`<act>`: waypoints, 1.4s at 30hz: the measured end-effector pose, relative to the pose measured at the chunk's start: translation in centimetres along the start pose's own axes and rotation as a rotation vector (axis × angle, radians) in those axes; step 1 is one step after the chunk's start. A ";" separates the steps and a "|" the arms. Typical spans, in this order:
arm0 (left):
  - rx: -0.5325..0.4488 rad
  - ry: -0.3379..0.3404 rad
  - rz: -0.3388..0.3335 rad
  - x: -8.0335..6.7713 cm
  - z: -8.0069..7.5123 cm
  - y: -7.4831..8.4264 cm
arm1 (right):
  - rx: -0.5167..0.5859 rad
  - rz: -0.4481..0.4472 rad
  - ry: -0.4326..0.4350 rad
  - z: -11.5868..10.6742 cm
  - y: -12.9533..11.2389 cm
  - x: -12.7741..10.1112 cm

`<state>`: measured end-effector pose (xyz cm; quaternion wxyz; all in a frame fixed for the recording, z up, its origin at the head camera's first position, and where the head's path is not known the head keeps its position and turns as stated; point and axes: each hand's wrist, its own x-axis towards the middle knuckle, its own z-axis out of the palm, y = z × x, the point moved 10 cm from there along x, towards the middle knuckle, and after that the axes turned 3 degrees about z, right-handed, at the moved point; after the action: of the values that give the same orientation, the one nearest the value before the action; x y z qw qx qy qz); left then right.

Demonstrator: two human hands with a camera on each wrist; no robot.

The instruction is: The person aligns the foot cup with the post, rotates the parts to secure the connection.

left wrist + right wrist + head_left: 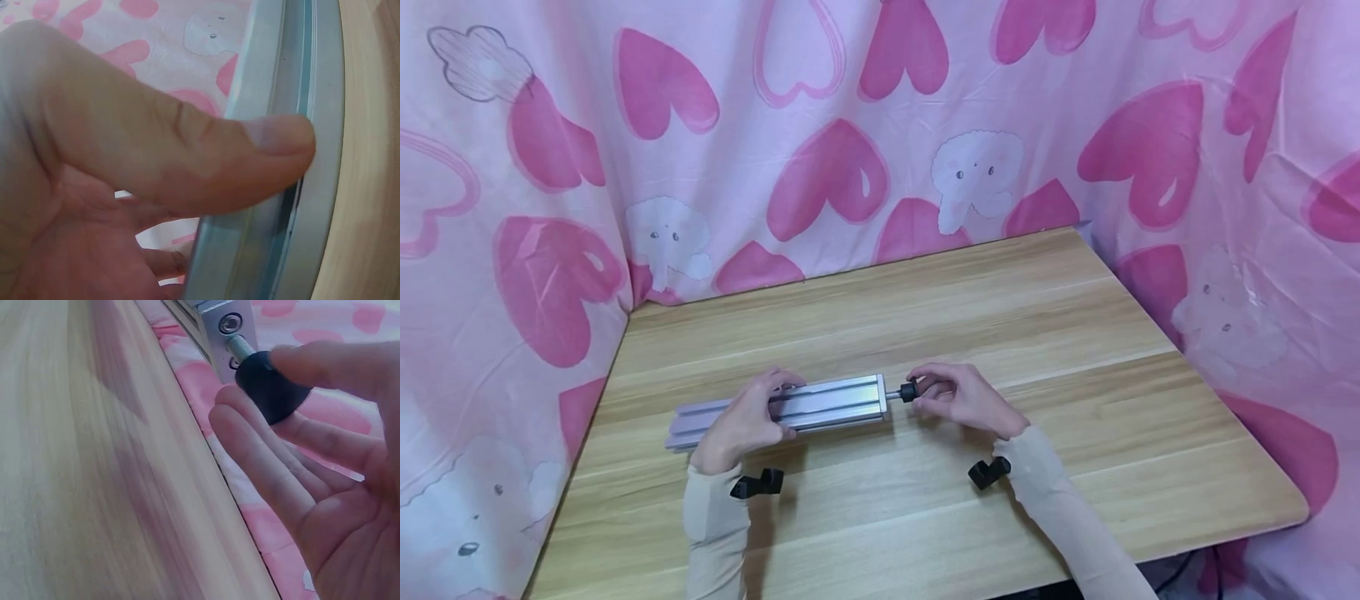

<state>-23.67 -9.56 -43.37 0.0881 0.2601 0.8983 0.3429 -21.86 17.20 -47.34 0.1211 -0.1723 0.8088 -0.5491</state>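
Profile (790,410) lengthwise left-right, black knob (908,392) end toward right hand (962,400).

Left hand (747,421) wrapped over an aluminium bar (842,402) lying flat on a wooden table (1075,333), thumb on the near side. Right hand (958,400) pinching a black knob (908,392) on a short stud at the bar's right end. Two black clips (758,483) (987,472) at the wrists. Pink heart-print cloth (850,125) hung behind and on both sides.
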 end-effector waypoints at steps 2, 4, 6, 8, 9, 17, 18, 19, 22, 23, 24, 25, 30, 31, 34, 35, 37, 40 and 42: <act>0.004 -0.002 -0.007 0.1 0.0 0.1 | 0.006 0.034 0.000 0.0 0.0 0.0; 0.011 -0.005 -0.010 0.2 0.0 0.1 | 0.019 0.061 -0.005 0.1 0.2 0.0; 0.015 -0.007 -0.015 0.2 0.1 0.1 | 0.041 0.089 -0.017 0.3 0.5 0.0; 0.018 -0.012 -0.017 0.3 0.1 0.2 | 0.076 0.111 -0.030 0.4 0.6 0.0; 0.019 -0.013 -0.016 0.3 0.1 0.2 | 0.089 0.114 -0.033 0.4 0.9 0.0; 0.042 -0.024 -0.016 0.5 0.3 0.4 | 0.155 0.142 -0.057 0.5 1.2 0.2; 0.046 -0.024 -0.018 0.5 0.4 0.4 | 0.152 0.140 -0.061 0.6 1.2 0.2; 0.051 -0.026 -0.019 0.5 0.4 0.4 | 0.148 0.143 -0.064 0.6 1.3 0.3; 0.066 -0.031 -0.024 0.5 0.5 0.5 | 0.139 0.154 -0.067 0.8 1.5 0.4; 0.071 -0.034 -0.026 0.5 0.6 0.5 | 0.134 0.157 -0.067 0.8 1.6 0.4; 0.074 -0.038 -0.028 0.5 0.6 0.5 | 0.130 0.162 -0.067 0.8 1.6 0.4; 0.078 -0.039 -0.030 0.5 0.6 0.5 | 0.127 0.167 -0.066 0.8 1.7 0.5; 0.091 -0.038 -0.019 0.7 0.5 0.7 | 0.137 0.188 -0.086 1.1 2.1 0.5; 0.092 -0.037 -0.018 0.7 0.5 0.8 | 0.142 0.197 -0.094 1.1 2.2 0.5; 0.082 -0.041 -0.022 0.7 0.6 0.7 | 0.158 0.227 -0.112 1.3 2.6 0.3; 0.075 -0.044 -0.028 0.6 0.6 0.6 | 0.163 0.241 -0.120 1.3 2.7 0.2; 0.069 -0.049 -0.031 0.6 0.7 0.6 | 0.154 0.250 -0.127 1.2 2.7 0.0; 0.073 -0.055 -0.030 0.6 0.7 0.6 | 0.108 0.218 -0.104 0.6 2.2 -0.4; 0.072 -0.052 -0.029 0.6 0.6 0.6 | 0.063 0.157 -0.070 0.0 1.5 -0.6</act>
<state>-23.77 -8.54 -43.41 0.1070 0.2589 0.9111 0.3023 -21.56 17.92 -48.79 0.1974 -0.1234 0.7975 -0.5566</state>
